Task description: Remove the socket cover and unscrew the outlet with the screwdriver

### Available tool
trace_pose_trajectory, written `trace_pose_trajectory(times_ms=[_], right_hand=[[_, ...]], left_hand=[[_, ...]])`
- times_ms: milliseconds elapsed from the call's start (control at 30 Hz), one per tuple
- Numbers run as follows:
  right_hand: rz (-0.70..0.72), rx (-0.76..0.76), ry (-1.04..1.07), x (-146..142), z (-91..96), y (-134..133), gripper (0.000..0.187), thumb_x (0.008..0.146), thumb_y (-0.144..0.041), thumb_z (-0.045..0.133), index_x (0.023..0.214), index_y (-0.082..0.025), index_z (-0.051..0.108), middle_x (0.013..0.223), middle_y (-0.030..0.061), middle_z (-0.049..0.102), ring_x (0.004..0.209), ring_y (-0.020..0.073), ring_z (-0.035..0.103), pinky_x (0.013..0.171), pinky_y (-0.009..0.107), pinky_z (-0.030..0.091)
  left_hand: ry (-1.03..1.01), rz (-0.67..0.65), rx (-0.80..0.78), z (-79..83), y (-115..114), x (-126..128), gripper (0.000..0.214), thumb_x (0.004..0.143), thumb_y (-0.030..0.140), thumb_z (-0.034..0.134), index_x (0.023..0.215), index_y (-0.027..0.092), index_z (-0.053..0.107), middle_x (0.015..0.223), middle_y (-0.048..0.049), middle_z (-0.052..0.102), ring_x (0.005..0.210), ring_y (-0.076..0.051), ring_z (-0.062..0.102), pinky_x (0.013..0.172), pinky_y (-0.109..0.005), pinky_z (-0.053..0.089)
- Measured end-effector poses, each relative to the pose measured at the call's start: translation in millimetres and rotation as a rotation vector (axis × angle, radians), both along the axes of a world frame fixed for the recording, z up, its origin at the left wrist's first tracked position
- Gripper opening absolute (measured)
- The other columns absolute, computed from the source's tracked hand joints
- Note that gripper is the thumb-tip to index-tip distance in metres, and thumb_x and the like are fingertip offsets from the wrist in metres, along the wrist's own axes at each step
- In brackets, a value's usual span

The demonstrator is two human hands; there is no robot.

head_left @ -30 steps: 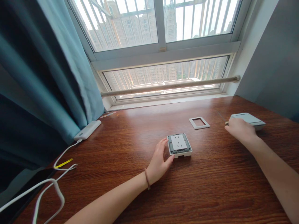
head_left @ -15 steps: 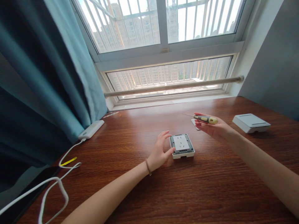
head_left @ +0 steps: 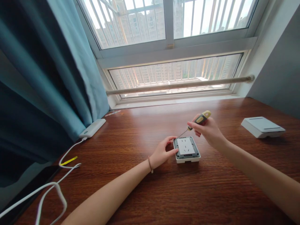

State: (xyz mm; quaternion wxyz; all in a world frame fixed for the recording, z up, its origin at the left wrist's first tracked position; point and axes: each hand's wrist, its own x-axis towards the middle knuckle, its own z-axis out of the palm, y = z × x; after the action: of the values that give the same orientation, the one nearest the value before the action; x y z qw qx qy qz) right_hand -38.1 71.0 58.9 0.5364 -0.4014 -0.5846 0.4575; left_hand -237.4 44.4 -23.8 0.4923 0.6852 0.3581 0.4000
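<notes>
A square wall socket (head_left: 187, 149) with a grey frame and white face lies flat on the wooden table (head_left: 164, 193). My left hand (head_left: 163, 152) grips its left edge between thumb and fingers. My right hand (head_left: 208, 129) is closed round a small screwdriver (head_left: 198, 120) with a yellow and black handle. The thin shaft slants down to the left, its tip at the socket's far left corner.
A white switch unit (head_left: 262, 126) lies at the right of the table. A white power bank (head_left: 92, 128) with a white cable (head_left: 53, 184) sits at the left by the teal curtain (head_left: 47, 78). A window with a rail runs along the far edge.
My right hand picked the screwdriver up from beside the white switch unit, carried it left and tilted its tip down onto the socket. My left hand stayed on the socket.
</notes>
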Motion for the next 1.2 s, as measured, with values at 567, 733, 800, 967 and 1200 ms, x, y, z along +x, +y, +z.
trace_pose_trajectory(times_ms=[567, 733, 800, 967, 1200], right_hand=[[0.029, 0.124, -0.329, 0.6, -3.5, -1.0, 0.028, 0.072, -0.035, 0.063, 0.056, -0.016, 0.049, 0.041, -0.0061, 0.042, 0.038, 0.0064, 0.037, 0.039, 0.022, 0.028], [0.003, 0.134, -0.354, 0.3, -3.7, -1.4, 0.028, 0.072, -0.035, 0.063, 0.056, -0.016, 0.049, 0.043, -0.0054, 0.044, 0.039, 0.0068, 0.038, 0.04, 0.022, 0.029], [-0.002, 0.138, -0.347, 0.1, -3.5, -1.6, 0.028, 0.071, -0.035, 0.063, 0.056, -0.016, 0.049, 0.043, -0.0055, 0.043, 0.039, 0.0068, 0.038, 0.04, 0.022, 0.029], [0.0, 0.14, -0.347, 0.1, -3.9, -1.9, 0.026, 0.072, -0.034, 0.062, 0.058, -0.016, 0.05, 0.043, -0.0055, 0.043, 0.039, 0.0069, 0.038, 0.041, 0.022, 0.029], [0.023, 0.256, -0.476, 1.8, 3.0, -6.1, 0.022, 0.072, -0.03, 0.062, 0.059, -0.016, 0.051, 0.051, -0.003, 0.048, 0.047, 0.0084, 0.04, 0.046, 0.023, 0.032]], left_hand=[[0.056, 0.029, 0.051, 0.6, -0.2, -1.9, 0.048, 0.074, 0.026, 0.065, 0.118, 0.018, 0.048, 0.121, -0.0088, 0.053, 0.113, -0.021, 0.049, 0.103, -0.036, 0.034], [0.057, 0.027, 0.051, 0.3, -0.1, -2.0, 0.048, 0.075, 0.026, 0.065, 0.118, 0.018, 0.048, 0.12, -0.0087, 0.053, 0.113, -0.02, 0.049, 0.104, -0.036, 0.034], [0.051, 0.022, 0.049, 0.1, -0.2, -1.9, 0.048, 0.075, 0.026, 0.065, 0.118, 0.018, 0.048, 0.12, -0.0089, 0.053, 0.113, -0.02, 0.05, 0.103, -0.036, 0.034], [0.06, 0.023, 0.042, 0.7, -0.6, -2.0, 0.047, 0.075, 0.027, 0.064, 0.118, 0.018, 0.048, 0.121, -0.0092, 0.053, 0.114, -0.021, 0.049, 0.104, -0.037, 0.034], [0.058, 0.023, 0.042, 0.7, -0.8, -2.5, 0.048, 0.074, 0.027, 0.065, 0.119, 0.017, 0.048, 0.123, -0.0096, 0.052, 0.114, -0.021, 0.049, 0.104, -0.036, 0.034]])
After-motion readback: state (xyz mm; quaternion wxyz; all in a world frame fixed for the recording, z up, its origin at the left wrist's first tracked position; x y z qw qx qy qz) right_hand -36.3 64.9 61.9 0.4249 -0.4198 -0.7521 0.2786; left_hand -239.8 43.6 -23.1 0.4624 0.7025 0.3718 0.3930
